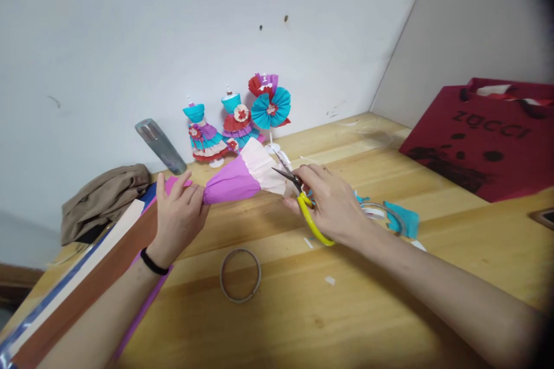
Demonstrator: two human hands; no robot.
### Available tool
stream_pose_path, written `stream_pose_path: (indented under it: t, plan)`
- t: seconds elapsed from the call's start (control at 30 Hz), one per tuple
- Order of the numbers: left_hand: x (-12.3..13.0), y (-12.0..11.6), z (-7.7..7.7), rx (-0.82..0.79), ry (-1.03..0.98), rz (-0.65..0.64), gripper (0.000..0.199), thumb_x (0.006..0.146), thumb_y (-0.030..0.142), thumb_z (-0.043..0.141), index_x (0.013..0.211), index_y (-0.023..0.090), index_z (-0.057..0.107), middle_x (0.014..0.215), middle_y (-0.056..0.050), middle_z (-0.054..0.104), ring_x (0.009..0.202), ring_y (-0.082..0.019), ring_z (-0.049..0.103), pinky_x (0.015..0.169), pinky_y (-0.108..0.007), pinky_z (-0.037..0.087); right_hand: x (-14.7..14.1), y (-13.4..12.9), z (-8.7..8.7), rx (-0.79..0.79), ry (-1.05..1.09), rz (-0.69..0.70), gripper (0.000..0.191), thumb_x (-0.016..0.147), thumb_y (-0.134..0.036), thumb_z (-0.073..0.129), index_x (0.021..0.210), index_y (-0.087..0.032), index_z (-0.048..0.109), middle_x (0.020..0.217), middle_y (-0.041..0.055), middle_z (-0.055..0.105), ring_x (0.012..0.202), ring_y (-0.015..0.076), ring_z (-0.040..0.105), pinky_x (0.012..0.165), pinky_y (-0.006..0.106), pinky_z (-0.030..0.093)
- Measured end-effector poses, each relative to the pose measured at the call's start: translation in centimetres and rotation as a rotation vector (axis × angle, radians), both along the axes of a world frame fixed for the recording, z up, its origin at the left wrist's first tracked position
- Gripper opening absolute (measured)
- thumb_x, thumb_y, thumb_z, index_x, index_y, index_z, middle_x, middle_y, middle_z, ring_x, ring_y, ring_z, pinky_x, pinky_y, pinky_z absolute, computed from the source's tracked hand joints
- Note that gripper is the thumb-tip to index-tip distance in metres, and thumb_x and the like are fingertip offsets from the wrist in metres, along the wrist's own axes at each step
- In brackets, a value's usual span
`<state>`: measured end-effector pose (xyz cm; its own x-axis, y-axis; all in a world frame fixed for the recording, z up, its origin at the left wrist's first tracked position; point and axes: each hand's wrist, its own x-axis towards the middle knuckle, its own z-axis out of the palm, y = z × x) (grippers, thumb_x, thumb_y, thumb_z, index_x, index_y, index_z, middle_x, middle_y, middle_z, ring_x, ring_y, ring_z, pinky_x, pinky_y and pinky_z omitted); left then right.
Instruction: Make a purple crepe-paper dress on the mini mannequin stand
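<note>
Two-tone crepe piece, purple (234, 181) and cream, is above the middle of the counter (294, 323), held up between both hands, roughly level; clock directions are from it, 12 being away from the person. Left hand (179, 213), 8 o'clock, grips the gathered purple end. Right hand (333, 196), 4 o'clock, grips yellow-handled scissors (309, 219) at the cream end; blades slightly parted; can't tell whether its fingers also pinch the paper. Step looks like handling or trimming the cream end, purple end bunched; no cut visible. Next move, if a snip, calls for a steady left grip, paper kept taut, blades lined up on the edge, fingers clear. Three small crepe dress figures stand by the wall: one at 11 (206, 141), one at 12 (237, 118), one at 1 with a big blue rosette (271, 108). Grey bottle (161, 147) tilted in view at 10, brown cloth (104, 202) at 9, long paper strips (95, 277) at 8. Tape ring (240, 300) at 6. Blue scraps (402, 220) just past 3, red bag (476, 138) near 3, farther out.
</note>
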<state>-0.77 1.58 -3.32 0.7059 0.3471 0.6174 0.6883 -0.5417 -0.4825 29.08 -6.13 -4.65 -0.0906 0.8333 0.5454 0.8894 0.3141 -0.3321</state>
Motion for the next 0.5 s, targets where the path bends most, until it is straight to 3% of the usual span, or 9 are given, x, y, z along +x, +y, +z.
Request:
stream_pose_path:
  t: [0.5]
  plan:
    - [-0.24,-0.1,0.0,-0.097,0.004,0.019,0.007,0.089,0.021,0.059,0.091,0.019,0.065,0.088,-0.01,0.076,0.117,-0.038,0.065,0.11,-0.074,0.027,-0.41,-0.41,0.36,-0.108,0.009,0.009,0.03,0.091,-0.048,0.049,0.083,-0.02,0.054,0.072,0.0051,0.055,0.068,0.0208,0.049,0.062,0.029,0.029]
